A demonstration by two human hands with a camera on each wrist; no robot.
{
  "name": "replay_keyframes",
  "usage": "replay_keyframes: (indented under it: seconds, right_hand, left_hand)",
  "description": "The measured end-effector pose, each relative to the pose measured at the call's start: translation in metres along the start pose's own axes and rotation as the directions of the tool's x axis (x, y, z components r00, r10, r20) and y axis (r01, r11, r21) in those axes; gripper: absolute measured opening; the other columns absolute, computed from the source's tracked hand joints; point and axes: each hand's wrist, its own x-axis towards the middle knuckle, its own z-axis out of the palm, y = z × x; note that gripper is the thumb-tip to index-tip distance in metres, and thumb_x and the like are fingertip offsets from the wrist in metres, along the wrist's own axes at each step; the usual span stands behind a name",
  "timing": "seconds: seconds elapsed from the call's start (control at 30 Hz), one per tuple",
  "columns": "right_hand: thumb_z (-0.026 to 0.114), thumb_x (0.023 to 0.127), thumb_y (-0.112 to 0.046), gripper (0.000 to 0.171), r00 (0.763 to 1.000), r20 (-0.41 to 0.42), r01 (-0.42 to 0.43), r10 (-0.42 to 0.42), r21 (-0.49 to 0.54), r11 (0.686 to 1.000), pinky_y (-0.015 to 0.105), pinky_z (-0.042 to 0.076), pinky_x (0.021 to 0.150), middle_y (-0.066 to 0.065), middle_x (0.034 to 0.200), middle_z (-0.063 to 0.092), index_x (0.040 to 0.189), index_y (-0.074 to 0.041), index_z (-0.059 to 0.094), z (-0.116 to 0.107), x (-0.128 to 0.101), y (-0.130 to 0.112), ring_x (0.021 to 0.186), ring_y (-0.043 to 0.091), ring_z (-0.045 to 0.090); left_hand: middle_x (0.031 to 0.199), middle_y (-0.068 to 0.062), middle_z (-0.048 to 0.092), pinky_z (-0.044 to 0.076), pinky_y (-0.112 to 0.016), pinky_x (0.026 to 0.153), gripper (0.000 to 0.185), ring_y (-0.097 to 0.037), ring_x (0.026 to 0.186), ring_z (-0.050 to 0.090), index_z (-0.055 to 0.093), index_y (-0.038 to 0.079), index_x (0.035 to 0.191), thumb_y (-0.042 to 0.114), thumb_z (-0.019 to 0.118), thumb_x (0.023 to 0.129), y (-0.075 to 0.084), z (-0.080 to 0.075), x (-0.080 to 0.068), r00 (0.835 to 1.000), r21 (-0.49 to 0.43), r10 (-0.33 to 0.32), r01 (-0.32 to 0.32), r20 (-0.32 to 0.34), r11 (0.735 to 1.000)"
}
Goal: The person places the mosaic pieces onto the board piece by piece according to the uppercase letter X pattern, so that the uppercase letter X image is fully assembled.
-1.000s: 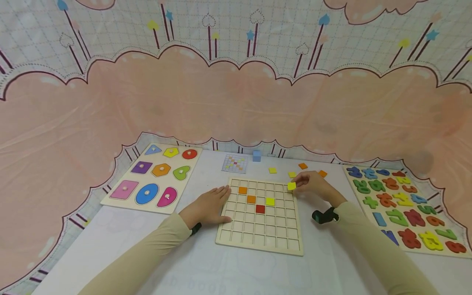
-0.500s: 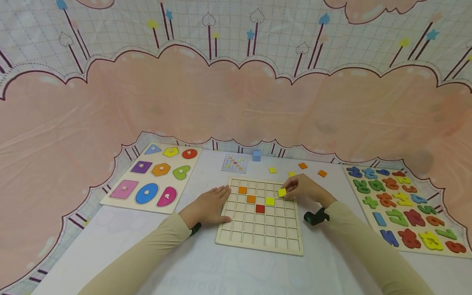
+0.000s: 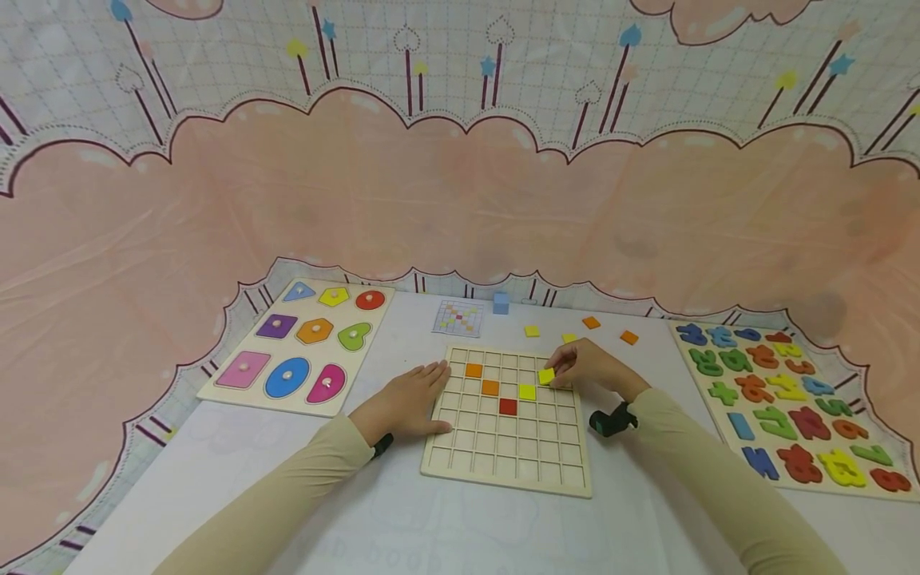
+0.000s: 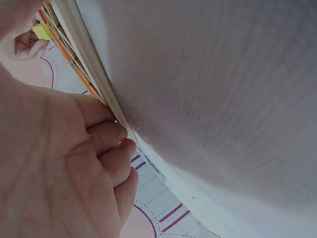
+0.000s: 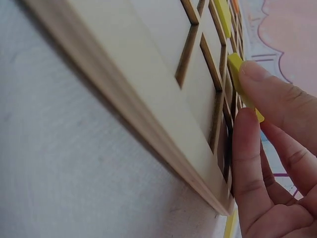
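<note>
A wooden grid board [image 3: 503,447] lies at the table's middle, with two orange tiles [image 3: 473,370], a red tile [image 3: 507,406] and a yellow tile [image 3: 527,392] set in its cells. My right hand [image 3: 585,365] pinches another yellow tile [image 3: 547,375] just over the board's upper right cells; the right wrist view shows that yellow tile [image 5: 237,79] tilted against the grid board [image 5: 148,84]. My left hand [image 3: 410,402] lies flat on the board's left edge, fingers straight; its fingers [image 4: 106,134] touch the board's rim [image 4: 94,74].
Loose yellow and orange tiles [image 3: 591,323] lie behind the board, beside a pattern card [image 3: 458,319] and a blue cube [image 3: 500,303]. A shape puzzle [image 3: 302,345] sits at the left, a number puzzle [image 3: 787,395] at the right. A pink printed cloth hangs behind.
My right hand carried the yellow tile leftward from the board's top right corner to the cells near the placed yellow tile. The left hand stayed put.
</note>
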Motion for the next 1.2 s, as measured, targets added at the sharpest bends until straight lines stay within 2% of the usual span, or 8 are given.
replay_keyframes:
  seconds: [0.37, 1.0, 1.2]
  right_hand:
    - [0.079, 0.074, -0.012, 0.028, 0.999, 0.014, 0.049, -0.049, -0.004, 0.999, 0.023, 0.047, 0.073, -0.001, 0.077, 0.065, 0.097, 0.001, 0.069, 0.0001, 0.0027, 0.0011, 0.071, 0.012, 0.055]
    - [0.081, 0.072, -0.016, 0.031, 1.000, -0.007, -0.015, 0.015, -0.065, 0.998, 0.023, 0.045, 0.076, 0.001, 0.084, 0.066, 0.099, -0.004, 0.071, 0.0017, 0.0029, -0.0023, 0.074, 0.013, 0.055]
    - [0.080, 0.072, -0.016, 0.031, 1.000, -0.008, -0.019, 0.019, -0.062, 0.998, 0.022, 0.048, 0.076, 0.002, 0.089, 0.067, 0.100, -0.005, 0.070, 0.0006, 0.0010, 0.0000, 0.076, 0.013, 0.057]
  left_hand:
    - [0.156, -0.012, 0.022, 0.021, -0.038, 0.119, 0.092, -0.024, 0.146, 0.020, 0.022, 0.001, 0.148, 0.062, 0.051, 0.086, -0.0002, 0.0008, 0.0011, 1.000, 0.005, -0.015, 0.014, 0.006, 1.000]
    - [0.156, -0.013, 0.023, 0.021, -0.038, 0.119, 0.092, -0.025, 0.145, 0.021, 0.023, 0.000, 0.148, 0.061, 0.052, 0.086, 0.0010, -0.0003, 0.0003, 1.000, 0.001, -0.020, 0.020, 0.006, 1.000]
    - [0.156, -0.014, 0.023, 0.022, -0.038, 0.119, 0.092, -0.026, 0.145, 0.021, 0.023, 0.000, 0.148, 0.062, 0.052, 0.086, 0.0020, -0.0009, 0.0000, 1.000, 0.009, -0.014, 0.014, 0.004, 1.000]
